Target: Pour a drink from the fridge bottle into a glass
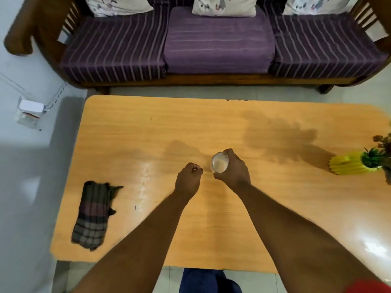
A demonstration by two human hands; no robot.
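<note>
Gripping glass [220, 163], right hand [233, 169]; left hand [188, 179] fisted, empty; folded cloth [93, 214] left, yellow vase [351, 164] right.

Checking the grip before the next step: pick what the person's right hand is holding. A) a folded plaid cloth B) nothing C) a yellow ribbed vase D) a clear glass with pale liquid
D: the right hand has its fingers curled round the clear glass with pale liquid on the wooden table, while the folded plaid cloth and yellow ribbed vase lie untouched.

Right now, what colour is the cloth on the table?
Dark grey and maroon checks; the cloth shows best in the head view.
</note>
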